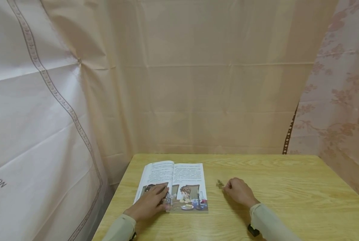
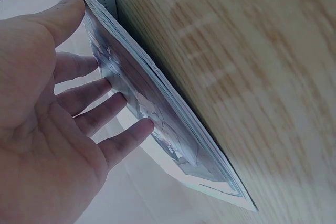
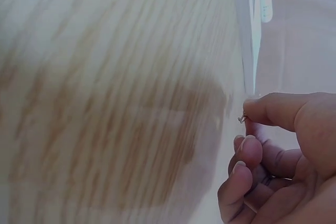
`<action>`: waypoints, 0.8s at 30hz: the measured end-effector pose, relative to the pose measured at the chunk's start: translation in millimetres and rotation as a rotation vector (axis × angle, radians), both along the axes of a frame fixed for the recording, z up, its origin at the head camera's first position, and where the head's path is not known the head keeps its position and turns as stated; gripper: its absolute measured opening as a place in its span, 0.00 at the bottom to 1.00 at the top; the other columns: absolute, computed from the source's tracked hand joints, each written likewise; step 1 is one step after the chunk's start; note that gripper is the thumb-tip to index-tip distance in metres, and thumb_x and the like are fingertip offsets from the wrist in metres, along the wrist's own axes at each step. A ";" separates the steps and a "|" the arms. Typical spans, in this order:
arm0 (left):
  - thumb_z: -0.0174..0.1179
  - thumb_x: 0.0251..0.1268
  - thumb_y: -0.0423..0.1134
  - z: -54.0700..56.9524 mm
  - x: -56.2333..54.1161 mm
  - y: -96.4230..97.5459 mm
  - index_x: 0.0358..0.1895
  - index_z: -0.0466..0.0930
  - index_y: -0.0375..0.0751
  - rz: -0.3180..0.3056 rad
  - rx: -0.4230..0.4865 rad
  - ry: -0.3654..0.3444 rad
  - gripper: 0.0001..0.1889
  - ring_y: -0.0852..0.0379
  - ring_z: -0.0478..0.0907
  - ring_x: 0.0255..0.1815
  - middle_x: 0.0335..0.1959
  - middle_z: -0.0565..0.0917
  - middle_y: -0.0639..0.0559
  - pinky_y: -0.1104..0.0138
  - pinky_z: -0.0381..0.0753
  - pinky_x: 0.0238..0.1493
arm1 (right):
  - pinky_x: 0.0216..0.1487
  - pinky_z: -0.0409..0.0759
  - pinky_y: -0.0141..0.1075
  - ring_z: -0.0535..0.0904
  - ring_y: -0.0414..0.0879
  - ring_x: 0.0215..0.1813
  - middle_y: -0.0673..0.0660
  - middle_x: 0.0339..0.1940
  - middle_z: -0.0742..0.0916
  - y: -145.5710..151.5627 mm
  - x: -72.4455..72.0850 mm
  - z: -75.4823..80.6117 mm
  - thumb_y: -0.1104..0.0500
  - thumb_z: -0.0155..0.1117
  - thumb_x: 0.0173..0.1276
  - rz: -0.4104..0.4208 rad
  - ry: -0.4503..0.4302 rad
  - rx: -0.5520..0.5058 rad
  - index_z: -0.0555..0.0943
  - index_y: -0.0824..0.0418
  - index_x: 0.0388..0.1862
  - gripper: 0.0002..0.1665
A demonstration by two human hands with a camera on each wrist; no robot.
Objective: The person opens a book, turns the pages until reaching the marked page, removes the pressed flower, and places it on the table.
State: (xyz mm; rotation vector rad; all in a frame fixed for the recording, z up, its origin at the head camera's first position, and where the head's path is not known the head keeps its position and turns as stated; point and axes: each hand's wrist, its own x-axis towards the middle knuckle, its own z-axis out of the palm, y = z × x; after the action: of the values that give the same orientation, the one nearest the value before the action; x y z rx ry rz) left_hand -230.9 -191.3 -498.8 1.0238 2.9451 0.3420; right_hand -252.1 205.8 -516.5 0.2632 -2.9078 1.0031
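Note:
An open book (image 1: 189, 172) lies on the table, with printed text above and a coloured picture below across both pages. My left hand (image 1: 149, 202) rests on the lower left page. Its fingers (image 2: 126, 141) are spread and touch the picture, while the thumb is at the book's lower edge by the spine. Right of the book, my right hand (image 1: 239, 191) pinches a small brownish-gold thing (image 1: 219, 183) between thumb and forefinger; its kind is too small to tell. The right wrist view shows only a tiny metallic bit (image 3: 242, 119) of it at the fingertips, with the other fingers curled.
The wooden table (image 1: 287, 177) extends to the right of both hands. Beige cloth (image 1: 212, 83) hangs behind its back edge, with pale cloth (image 1: 41, 140) on the left and flowered cloth (image 1: 345, 110) on the right. A dark band (image 1: 253, 230) is on the right wrist.

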 end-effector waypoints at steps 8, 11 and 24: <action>0.58 0.73 0.57 0.0 0.5 0.6 0.76 0.64 0.32 0.002 0.003 0.001 0.39 0.39 0.61 0.77 0.79 0.63 0.40 0.45 0.63 0.73 | 0.18 0.54 0.29 0.57 0.38 0.15 0.45 0.11 0.67 2.8 0.2 -8.3 0.58 0.68 0.70 -0.029 -0.050 0.004 0.68 0.52 0.12 0.27; 0.58 0.73 0.57 0.2 0.8 1.0 0.76 0.64 0.32 0.003 0.002 -0.004 0.39 0.39 0.61 0.78 0.79 0.63 0.40 0.45 0.63 0.74 | 0.17 0.52 0.30 0.54 0.38 0.15 0.45 0.09 0.65 2.7 0.5 -10.5 0.58 0.68 0.71 -0.029 -0.060 0.000 0.66 0.52 0.10 0.30; 0.57 0.74 0.58 0.1 1.1 0.3 0.77 0.64 0.32 0.009 0.018 -0.016 0.39 0.38 0.60 0.78 0.79 0.62 0.39 0.44 0.63 0.73 | 0.18 0.61 0.31 0.64 0.40 0.17 0.46 0.16 0.73 4.9 1.5 -7.1 0.61 0.65 0.69 -0.030 -0.013 0.008 0.78 0.55 0.18 0.17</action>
State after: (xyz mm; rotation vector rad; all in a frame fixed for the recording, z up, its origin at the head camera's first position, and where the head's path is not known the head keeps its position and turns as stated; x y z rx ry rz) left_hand -229.8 -191.0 -498.7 1.0049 2.9388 0.3761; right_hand -250.6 210.7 -523.6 0.2128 -2.9188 0.9929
